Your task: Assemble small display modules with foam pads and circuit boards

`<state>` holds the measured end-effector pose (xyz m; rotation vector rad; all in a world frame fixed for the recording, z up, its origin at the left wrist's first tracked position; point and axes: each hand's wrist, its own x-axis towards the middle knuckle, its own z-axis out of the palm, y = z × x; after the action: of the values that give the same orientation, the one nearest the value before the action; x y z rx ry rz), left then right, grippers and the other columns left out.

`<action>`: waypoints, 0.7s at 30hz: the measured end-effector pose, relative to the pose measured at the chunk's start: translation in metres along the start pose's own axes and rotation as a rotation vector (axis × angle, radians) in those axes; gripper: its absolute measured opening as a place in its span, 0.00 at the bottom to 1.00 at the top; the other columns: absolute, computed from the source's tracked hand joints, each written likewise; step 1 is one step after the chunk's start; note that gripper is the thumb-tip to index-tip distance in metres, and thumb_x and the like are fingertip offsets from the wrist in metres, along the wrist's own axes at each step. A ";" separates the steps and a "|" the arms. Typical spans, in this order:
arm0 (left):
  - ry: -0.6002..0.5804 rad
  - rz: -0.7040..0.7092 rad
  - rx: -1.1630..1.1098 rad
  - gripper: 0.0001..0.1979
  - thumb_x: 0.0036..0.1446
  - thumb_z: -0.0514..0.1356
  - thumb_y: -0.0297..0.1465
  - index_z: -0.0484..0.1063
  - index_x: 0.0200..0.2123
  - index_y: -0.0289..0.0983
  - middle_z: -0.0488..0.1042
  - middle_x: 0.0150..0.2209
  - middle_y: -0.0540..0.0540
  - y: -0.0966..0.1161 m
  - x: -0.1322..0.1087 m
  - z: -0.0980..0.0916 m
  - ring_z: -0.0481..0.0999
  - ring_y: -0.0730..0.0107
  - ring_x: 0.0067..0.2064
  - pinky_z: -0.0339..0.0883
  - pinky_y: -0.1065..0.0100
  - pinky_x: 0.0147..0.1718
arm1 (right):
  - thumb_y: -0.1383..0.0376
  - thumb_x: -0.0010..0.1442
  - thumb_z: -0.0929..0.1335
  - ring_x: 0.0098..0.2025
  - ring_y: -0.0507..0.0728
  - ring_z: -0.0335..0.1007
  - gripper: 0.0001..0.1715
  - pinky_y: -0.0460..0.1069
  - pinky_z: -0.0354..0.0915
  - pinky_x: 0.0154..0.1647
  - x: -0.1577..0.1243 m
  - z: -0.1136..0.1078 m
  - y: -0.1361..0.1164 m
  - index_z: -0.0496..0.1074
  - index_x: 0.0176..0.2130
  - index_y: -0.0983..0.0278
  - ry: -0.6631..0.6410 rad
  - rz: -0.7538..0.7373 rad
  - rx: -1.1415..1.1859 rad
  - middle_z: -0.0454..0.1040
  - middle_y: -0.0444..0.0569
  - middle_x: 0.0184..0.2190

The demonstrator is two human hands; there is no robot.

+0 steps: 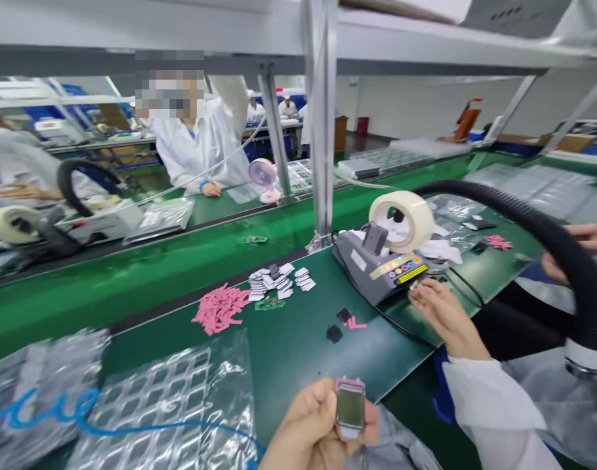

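My left hand (pixel 312 418) is at the bottom centre, its thumb and fingers closed round a small display module (pixel 350 408) with a dark screen and a pink edge at the top. To the right, my right hand (pixel 440 310) reaches to the front of a grey tape dispenser (pixel 371 264). Its fingertips pinch a small, pale piece that is too small to name. A large roll of clear tape (pixel 410 219) sits on the dispenser. Between the hands and the green partition lie a few black pieces (pixel 334 333) and pink strips (pixel 354 323).
A pile of pink strips (pixel 222 308) and white pieces (pixel 281 281) lie along the partition. Plastic trays (pixel 166 405) and a coiled blue cord (pixel 83 408) are at lower left. A black hose (pixel 537 228) arches at right, near another person's hand (pixel 586 241). A metal post (pixel 322 130) stands ahead.
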<state>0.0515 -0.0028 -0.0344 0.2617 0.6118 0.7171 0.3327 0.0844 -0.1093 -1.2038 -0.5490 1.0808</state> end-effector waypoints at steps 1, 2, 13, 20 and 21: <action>0.004 0.004 -0.038 0.10 0.48 0.66 0.35 0.75 0.30 0.33 0.80 0.29 0.43 0.000 -0.003 0.003 0.77 0.70 0.30 0.64 0.68 0.39 | 0.61 0.55 0.71 0.29 0.48 0.70 0.13 0.47 0.71 0.35 -0.010 0.001 0.002 0.69 0.39 0.64 0.000 0.018 0.032 0.71 0.40 0.27; 0.003 0.010 -0.066 0.09 0.50 0.65 0.34 0.75 0.30 0.33 0.80 0.29 0.43 0.001 -0.005 0.005 0.77 0.71 0.30 0.64 0.68 0.40 | 0.60 0.50 0.74 0.28 0.48 0.70 0.17 0.46 0.71 0.36 -0.022 0.003 0.004 0.70 0.38 0.62 -0.007 0.040 0.056 0.70 0.38 0.25; 0.032 0.104 -0.244 0.07 0.56 0.61 0.30 0.76 0.30 0.33 0.81 0.32 0.41 0.003 -0.009 0.002 0.80 0.71 0.32 0.66 0.64 0.46 | 0.54 0.44 0.75 0.34 0.59 0.75 0.13 0.53 0.74 0.36 -0.132 0.051 -0.018 0.71 0.24 0.56 -0.489 0.078 -0.070 0.73 0.44 0.21; 0.127 0.142 -0.295 0.07 0.56 0.60 0.30 0.74 0.30 0.32 0.81 0.32 0.41 0.004 -0.009 0.000 0.79 0.68 0.35 0.65 0.62 0.49 | 0.57 0.50 0.73 0.56 0.61 0.65 0.12 0.58 0.61 0.57 -0.140 0.097 -0.021 0.70 0.23 0.58 -0.467 -0.186 -0.223 0.74 0.45 0.49; 0.124 0.145 -0.296 0.07 0.56 0.60 0.30 0.74 0.30 0.33 0.80 0.33 0.41 0.004 -0.009 0.001 0.79 0.68 0.36 0.65 0.62 0.49 | 0.56 0.50 0.73 0.56 0.61 0.65 0.13 0.58 0.60 0.58 -0.143 0.103 -0.020 0.69 0.22 0.59 -0.476 -0.183 -0.211 0.74 0.46 0.49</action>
<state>0.0442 -0.0059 -0.0282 -0.0130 0.5995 0.9577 0.1939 0.0064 -0.0315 -1.0492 -1.1427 1.1754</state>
